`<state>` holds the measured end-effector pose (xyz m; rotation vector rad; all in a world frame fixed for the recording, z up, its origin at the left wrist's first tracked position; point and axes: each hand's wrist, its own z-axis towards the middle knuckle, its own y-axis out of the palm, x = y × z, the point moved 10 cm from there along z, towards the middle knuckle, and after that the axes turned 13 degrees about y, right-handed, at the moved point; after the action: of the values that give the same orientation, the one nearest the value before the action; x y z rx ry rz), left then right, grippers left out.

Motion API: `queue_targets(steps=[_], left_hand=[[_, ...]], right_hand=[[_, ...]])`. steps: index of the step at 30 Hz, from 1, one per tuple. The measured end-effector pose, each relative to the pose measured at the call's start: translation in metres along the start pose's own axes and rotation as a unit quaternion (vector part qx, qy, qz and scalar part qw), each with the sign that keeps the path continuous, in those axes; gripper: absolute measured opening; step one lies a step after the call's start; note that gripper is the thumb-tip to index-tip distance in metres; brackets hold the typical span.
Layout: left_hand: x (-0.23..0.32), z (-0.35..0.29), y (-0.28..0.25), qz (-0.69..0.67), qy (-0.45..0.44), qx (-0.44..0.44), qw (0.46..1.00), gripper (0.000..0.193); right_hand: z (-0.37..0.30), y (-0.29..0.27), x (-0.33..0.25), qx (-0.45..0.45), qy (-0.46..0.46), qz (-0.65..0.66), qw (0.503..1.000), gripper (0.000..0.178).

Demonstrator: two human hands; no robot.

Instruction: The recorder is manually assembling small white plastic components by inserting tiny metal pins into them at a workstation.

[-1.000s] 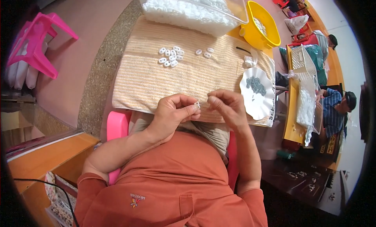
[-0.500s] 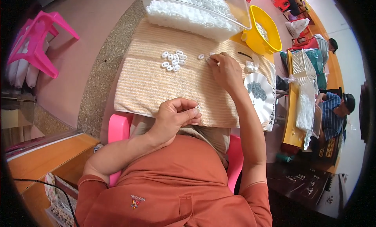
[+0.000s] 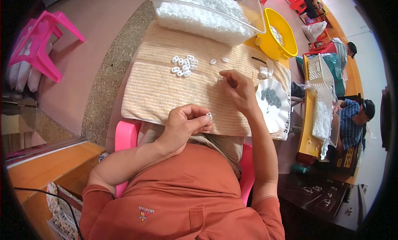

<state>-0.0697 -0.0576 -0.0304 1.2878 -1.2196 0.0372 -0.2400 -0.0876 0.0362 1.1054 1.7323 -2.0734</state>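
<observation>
A tiny white ring (image 3: 209, 115) is being pinched at the fingertips of the left hand (image 3: 184, 124), over the striped towel (image 3: 166, 90). Something small seems to be held in the right hand (image 3: 238, 90), fingers curled. That ring could easily get dropped if the pinch is loosened.

Bright even daylight, fisheye-bent dark rim

Orange short-sleeved shirt (image 3: 186, 198), small chest emblem (image 3: 146, 213).
</observation>
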Motion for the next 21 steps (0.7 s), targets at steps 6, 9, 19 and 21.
queue_targets(steps=[6, 9, 19, 21], left_hand=[[0.003, 0.0, -0.002, 0.001, 0.008, 0.009, 1.0, 0.013], [0.003, 0.0, -0.002, 0.005, 0.007, 0.01, 1.0, 0.014], [0.001, 0.002, -0.006, -0.009, -0.001, 0.023, 1.0, 0.014], [0.001, 0.003, -0.007, -0.004, -0.004, 0.024, 1.0, 0.014]], right_hand=[[-0.037, 0.017, 0.014, -0.148, 0.103, 0.331, 0.927, 0.018], [-0.049, 0.022, 0.019, -0.179, 0.13, 0.39, 0.894, 0.022], [-0.06, 0.034, 0.016, -0.215, 0.124, 0.459, 0.853, 0.025], [-0.063, 0.039, 0.015, -0.233, 0.154, 0.483, 0.83, 0.028]])
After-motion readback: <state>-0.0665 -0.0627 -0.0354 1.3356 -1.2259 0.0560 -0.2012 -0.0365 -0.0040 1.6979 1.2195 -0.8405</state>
